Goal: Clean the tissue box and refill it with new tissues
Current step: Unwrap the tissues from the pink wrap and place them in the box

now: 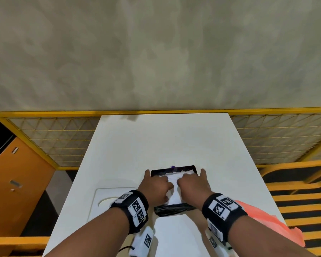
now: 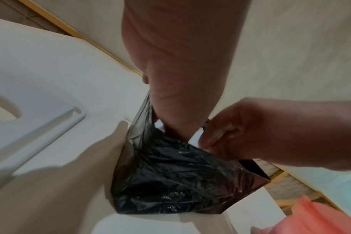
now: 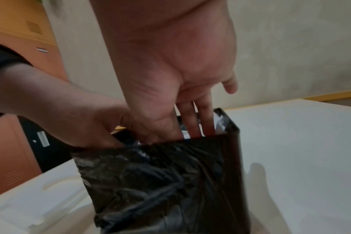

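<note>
I count one black box (image 1: 174,190) on my desk (image 1: 156,141), near its front edge, with one stack of white tissues (image 1: 174,188) inside. Two hands are in it: my left hand (image 1: 157,186) and right hand (image 1: 192,183), fingers reaching down onto the tissues. One white lid (image 1: 107,199) lies left of the box, one pink cloth (image 1: 263,217) right. The fingertips are hidden inside the box, so I cannot tell either grip. Crinkled black wrap covers the near wall.
</note>
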